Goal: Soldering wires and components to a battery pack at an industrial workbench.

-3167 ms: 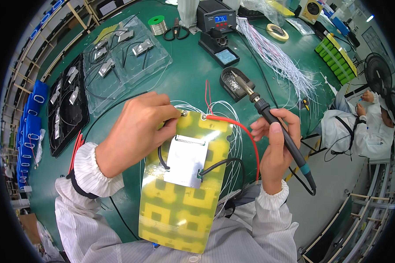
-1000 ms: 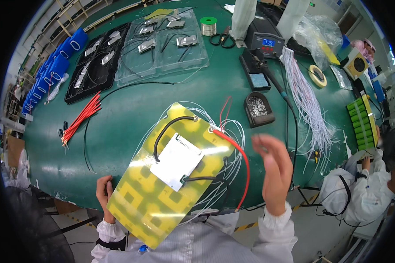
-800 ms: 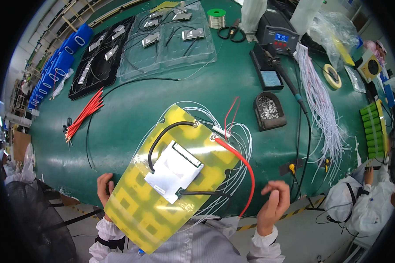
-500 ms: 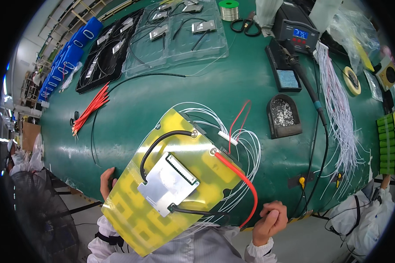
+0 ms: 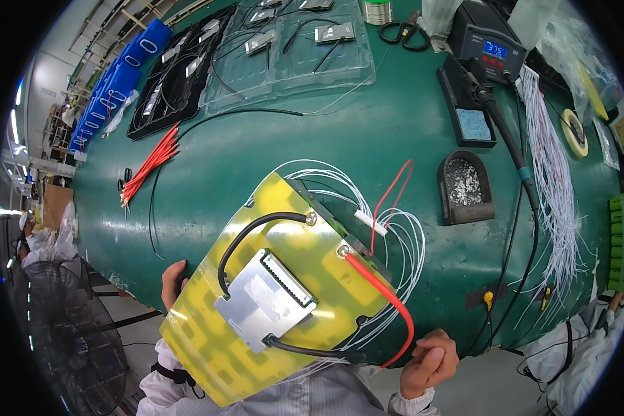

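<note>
Yellow-wrapped battery pack (image 5: 270, 291) lies tilted over the bench's near edge, nearer you than half a second ago. Your left hand (image 5: 173, 281) grips its left edge, fingers curled. Your right hand (image 5: 430, 360), loosely curled and holding nothing, has risen beside its red cable (image 5: 385, 295). Clear blister trays (image 5: 291, 55) sit along the far edge.

On the green table (image 5: 367, 132), clear trays (image 5: 291, 48) and a black tray (image 5: 173, 83) lie far left, red wires (image 5: 149, 163) beside them. A soldering station (image 5: 489, 48), sponge holder (image 5: 471, 118) and white wire bundle (image 5: 551, 173) sit far right.
</note>
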Motion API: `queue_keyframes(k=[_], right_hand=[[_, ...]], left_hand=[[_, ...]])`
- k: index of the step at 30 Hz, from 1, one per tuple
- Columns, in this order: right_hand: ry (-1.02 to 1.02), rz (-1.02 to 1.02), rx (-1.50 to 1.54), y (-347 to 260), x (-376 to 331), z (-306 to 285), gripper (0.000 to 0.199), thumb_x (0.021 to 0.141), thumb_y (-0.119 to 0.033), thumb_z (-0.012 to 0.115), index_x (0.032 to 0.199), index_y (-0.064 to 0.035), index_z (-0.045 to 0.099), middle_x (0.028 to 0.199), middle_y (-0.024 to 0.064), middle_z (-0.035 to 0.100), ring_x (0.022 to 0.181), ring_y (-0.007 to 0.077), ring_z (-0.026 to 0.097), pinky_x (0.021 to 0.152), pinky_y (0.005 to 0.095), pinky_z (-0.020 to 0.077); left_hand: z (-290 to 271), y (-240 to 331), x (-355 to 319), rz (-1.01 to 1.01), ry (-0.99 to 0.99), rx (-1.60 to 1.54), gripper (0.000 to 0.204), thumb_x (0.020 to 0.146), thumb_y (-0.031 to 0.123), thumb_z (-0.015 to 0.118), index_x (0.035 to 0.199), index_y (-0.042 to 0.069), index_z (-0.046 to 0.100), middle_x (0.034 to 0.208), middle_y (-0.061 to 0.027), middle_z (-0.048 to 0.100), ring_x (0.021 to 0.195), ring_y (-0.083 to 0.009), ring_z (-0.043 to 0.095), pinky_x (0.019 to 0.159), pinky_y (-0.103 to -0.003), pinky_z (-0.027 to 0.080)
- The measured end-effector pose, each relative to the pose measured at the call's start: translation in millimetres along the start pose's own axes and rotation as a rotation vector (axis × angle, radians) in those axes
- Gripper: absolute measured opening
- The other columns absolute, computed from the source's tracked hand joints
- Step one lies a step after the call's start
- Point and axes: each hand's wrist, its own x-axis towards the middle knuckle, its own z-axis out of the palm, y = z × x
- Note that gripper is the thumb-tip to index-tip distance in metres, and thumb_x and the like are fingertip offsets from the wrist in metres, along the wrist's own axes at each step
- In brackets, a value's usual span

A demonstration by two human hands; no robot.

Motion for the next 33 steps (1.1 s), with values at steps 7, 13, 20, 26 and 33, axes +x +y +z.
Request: queue_keyframes(k=[7,13,20,26,33], right_hand=[[-0.019,0.005,0.007,-1.3,-0.1,0.2,0.035,0.097,-0.023,0.043,0.073,0.0011,0.053,0.055,0.0045,0.044,0.046,0.0097,0.038,0.047,0.025,0.0283],[-0.015,0.005,0.023,-0.8,-0.8,0.3,0.036,0.097,-0.023,0.042,0.073,0.0011,0.053,0.054,0.0046,0.044,0.046,0.01,0.039,0.048,0.0247,0.0289],[-0.018,-0.007,0.034,-0.6,0.2,1.3,0.036,0.098,-0.023,0.042,0.073,0.0012,0.053,0.054,0.0046,0.044,0.046,0.0096,0.038,0.047,0.0246,0.0286],[-0.016,-0.008,0.041,-0.5,0.3,2.3,0.036,0.098,-0.023,0.042,0.073,0.0013,0.053,0.054,0.0045,0.044,0.045,0.0094,0.038,0.047,0.0243,0.0279],[-0.019,-0.002,0.044,0.7,-0.4,2.2,0.036,0.098,-0.023,0.042,0.073,0.0011,0.052,0.055,0.0049,0.044,0.046,0.0094,0.038,0.047,0.0243,0.028]], left_hand=[[-0.9,-2.4,1.5,0.017,-0.003,0.014,0.027,0.09,0.002,0.053,0.117,-0.002,0.057,0.117,-0.0134,0.057,0.107,-0.0226,0.055,0.095,-0.031,0.041],[-0.3,-1.8,0.5,0.023,0.002,0.028,0.027,0.09,0.001,0.053,0.117,-0.002,0.057,0.117,-0.0136,0.057,0.108,-0.0227,0.055,0.095,-0.031,0.041],[-0.3,-5.3,-0.2,0.043,-0.002,0.032,0.028,0.088,0.001,0.056,0.116,-0.002,0.057,0.118,-0.0138,0.057,0.107,-0.0223,0.055,0.094,-0.03,0.04],[-3.6,-4.5,2.1,0.087,-0.019,0.105,0.03,0.087,0.002,0.057,0.117,-0.001,0.057,0.121,-0.012,0.056,0.106,-0.0201,0.054,0.093,-0.029,0.04],[2.2,-11.3,-2.2,-0.038,-0.017,-0.009,0.032,0.087,0.002,0.057,0.119,0.0,0.056,0.123,-0.0103,0.056,0.108,-0.0196,0.054,0.093,-0.029,0.04]])
